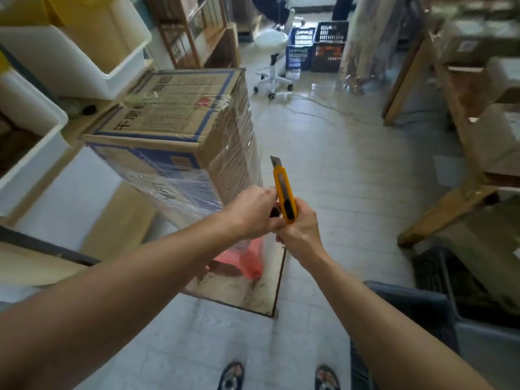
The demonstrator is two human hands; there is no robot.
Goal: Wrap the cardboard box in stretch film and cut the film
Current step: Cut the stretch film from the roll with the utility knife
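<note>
On a pale tiled storeroom floor (351, 170), beside the film-wrapped brown cardboard box (180, 114), the right hand (301, 232) clamps its fingers (303, 208) on a yellow utility knife (284, 192), while the left hand (250, 212) curls its fingers round a clear stretch-film roll (274, 212).

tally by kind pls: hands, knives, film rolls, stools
hands: 2, left hand and right hand
utility knife: 1
film roll: 1
stools: 2, pink stool and white stool
total: 6
</note>
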